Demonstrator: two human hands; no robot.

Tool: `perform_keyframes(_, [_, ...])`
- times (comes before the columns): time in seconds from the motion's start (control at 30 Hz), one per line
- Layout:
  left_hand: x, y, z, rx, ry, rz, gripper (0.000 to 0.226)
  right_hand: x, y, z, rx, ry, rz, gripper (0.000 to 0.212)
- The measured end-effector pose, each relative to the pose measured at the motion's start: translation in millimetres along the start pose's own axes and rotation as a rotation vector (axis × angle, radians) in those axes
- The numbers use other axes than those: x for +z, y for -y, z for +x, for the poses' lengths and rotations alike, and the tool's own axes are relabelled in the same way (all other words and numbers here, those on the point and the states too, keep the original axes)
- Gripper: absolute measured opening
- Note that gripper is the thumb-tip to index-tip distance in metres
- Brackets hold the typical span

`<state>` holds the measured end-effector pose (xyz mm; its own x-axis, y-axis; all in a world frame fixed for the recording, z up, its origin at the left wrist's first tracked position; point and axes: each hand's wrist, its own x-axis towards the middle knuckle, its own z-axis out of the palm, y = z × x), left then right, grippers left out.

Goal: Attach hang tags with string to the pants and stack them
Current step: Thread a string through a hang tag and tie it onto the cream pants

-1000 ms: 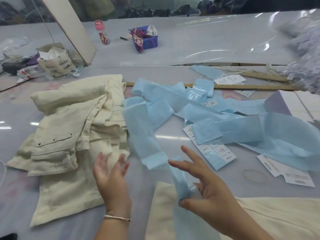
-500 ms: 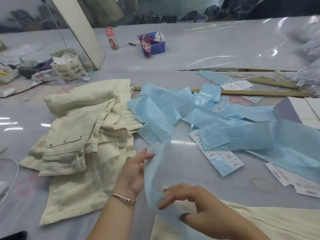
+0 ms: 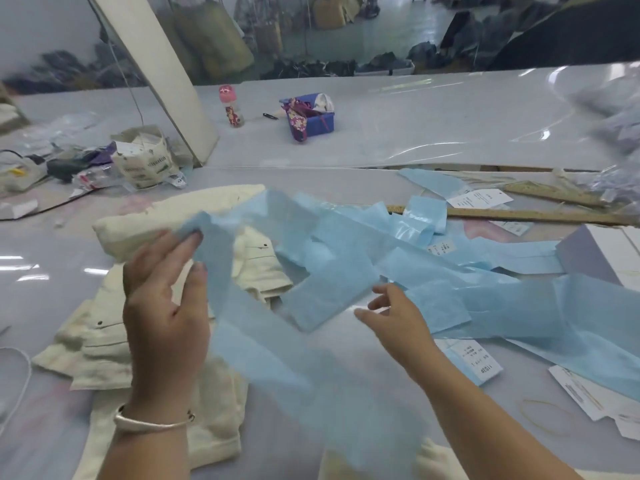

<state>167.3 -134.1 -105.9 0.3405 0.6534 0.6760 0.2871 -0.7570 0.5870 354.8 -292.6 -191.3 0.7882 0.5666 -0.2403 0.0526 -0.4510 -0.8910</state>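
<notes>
One view only, from the head. A long blue strip (image 3: 277, 358) of thin tissue-like material runs diagonally from far left to near right, lifted above the desk (image 3: 398, 143). The left hand (image 3: 162, 313) is raised at its far-left end, fingers (image 3: 188, 239) nearly straight, their tips touching the strip's top edge; whether the thumb pinches it cannot be told. The right hand (image 3: 394, 317) hovers just right of the strip's middle, fingers spread and holding nothing, so it is the free one. Cream pants (image 3: 114, 344) lie in a heap on the desk, left of the strip and under the left hand. Hang tags (image 3: 479, 199) lie well apart to the far right, among loose blue sheets (image 3: 519, 299).
</notes>
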Motion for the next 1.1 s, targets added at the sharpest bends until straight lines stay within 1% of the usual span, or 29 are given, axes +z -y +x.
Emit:
perform_keyframes(0.07, [6.5, 6.8, 3.3, -0.121, 0.047, 0.059, 0.05, 9.8, 1.4, 24.1, 0.152, 0.018, 0.24, 0.054])
perform_keyframes(0.13, [12.3, 16.6, 1.2, -0.186, 0.07, 0.184, 0.063, 21.9, 5.6, 43.7, 0.285, 0.045, 0.514, 0.055])
perform_keyframes(0.17, [14.3, 21.8, -0.4, -0.2, 0.067, 0.25, 0.067, 27.8, 7.5, 52.9, 0.329, 0.018, 0.619, 0.054])
perform_keyframes(0.2, [15.6, 26.4, -2.6, -0.215, 0.065, 0.31, 0.071, 32.9, 10.4, 60.8, 0.362, -0.05, 0.675, 0.056])
perform_keyframes(0.23, [16.8, 30.5, -5.3, -0.233, 0.069, 0.359, 0.073, 37.8, 12.4, 67.9, 0.371, -0.138, 0.651, 0.062])
perform_keyframes(0.27, [18.1, 34.7, -8.5, -0.257, 0.078, 0.402, 0.074, 42.1, 13.4, 74.2, 0.336, -0.227, 0.52, 0.073])
perform_keyframes(0.3, [20.0, 39.0, -12.7, -0.284, 0.087, 0.44, 0.075, 45.9, 12.0, 80.7, 0.246, -0.287, 0.277, 0.087])
perform_keyframes(0.33, [22.6, 42.9, -17.1, -0.307, 0.092, 0.468, 0.073, 48.7, 10.3, 85.4, 0.111, -0.312, -0.036, 0.098])
perform_keyframes(0.37, [26.0, 46.4, -22.1, -0.318, 0.092, 0.49, 0.068, 50.6, 9.0, 89.5, -0.044, -0.314, -0.335, 0.103])
perform_keyframes(0.4, [29.9, 48.9, -27.5, -0.324, 0.085, 0.502, 0.06, 51.1, 8.2, 94.3, -0.17, -0.276, -0.543, 0.101])
perform_keyframes(0.43, [34.4, 50.4, -33.0, -0.326, 0.074, 0.505, 0.05, 50.3, 8.1, 100.1, -0.216, -0.2, -0.661, 0.097])
perform_keyframes(0.47, [39.0, 51.6, -38.1, -0.328, 0.064, 0.508, 0.042, 49.0, 8.5, 106.4, -0.183, -0.117, -0.702, 0.093])
perform_keyframes(0.5, [44.1, 52.7, -42.4, -0.333, 0.058, 0.511, 0.038, 47.4, 8.4, 112.9, -0.107, -0.06, -0.682, 0.091])
perform_keyframes(0.57, [54.1, 51.1, -47.7, -0.364, 0.056, 0.506, 0.04, 44.6, 5.5, 118.6, 0.0, -0.051, -0.595, 0.089])
perform_keyframes(0.63, [63.0, 49.2, -49.7, -0.357, 0.053, 0.507, 0.048, 44.9, 0.1, 116.7, -0.025, -0.027, -0.705, 0.085])
perform_keyframes(0.7, [68.3, 48.3, -49.4, -0.31, 0.022, 0.518, 0.053, 46.3, -6.3, 110.0, -0.099, 0.045, -0.861, 0.066])
perform_keyframes(0.77, [71.7, 47.1, -47.5, -0.189, -0.011, 0.53, 0.046, 46.4, -12.0, 102.0, -0.121, 0.088, -0.846, 0.043])
perform_keyframes(0.83, [76.7, 44.6, -46.0, -0.013, 0.009, 0.504, 0.03, 44.4, -16.9, 91.7, -0.136, 0.07, -0.783, 0.02])
perform_keyframes(0.87, [80.6, 43.3, -46.1, 0.067, 0.056, 0.447, 0.026, 42.7, -19.4, 86.0, -0.141, 0.043, -0.746, 0.013])
perform_keyframes(0.9, [85.3, 42.2, -47.5, 0.118, 0.122, 0.345, 0.024, 40.7, -22.5, 79.4, -0.155, 0.004, -0.697, 0.012])
perform_keyframes(0.93, [89.5, 39.3, -48.8, 0.106, 0.192, 0.22, 0.022, 39.0, -26.0, 71.5, -0.19, -0.049, -0.64, 0.014])
perform_keyframes(0.97, [92.3, 35.2, -49.0, 0.015, 0.257, 0.114, 0.019, 37.3, -28.8, 62.1, -0.249, -0.109, -0.571, 0.016])
perform_keyframes(1.0, [94.8, 29.8, -49.7, -0.153, 0.315, 0.04, 0.014, 35.7, -30.8, 51.2, -0.331, -0.17, -0.493, 0.019])
perform_keyframes(1.03, [98.6, 25.5, -51.3, -0.337, 0.375, -0.02, 0.017, 34.2, -32.1, 39.5, -0.431, -0.225, -0.427, 0.02])
perform_keyframes(1.1, [107.3, 18.9, -55.5, -0.69, 0.489, -0.201, 0.056, 33.1, -33.6, 17.0, -0.673, -0.337, -0.395, 0.016])
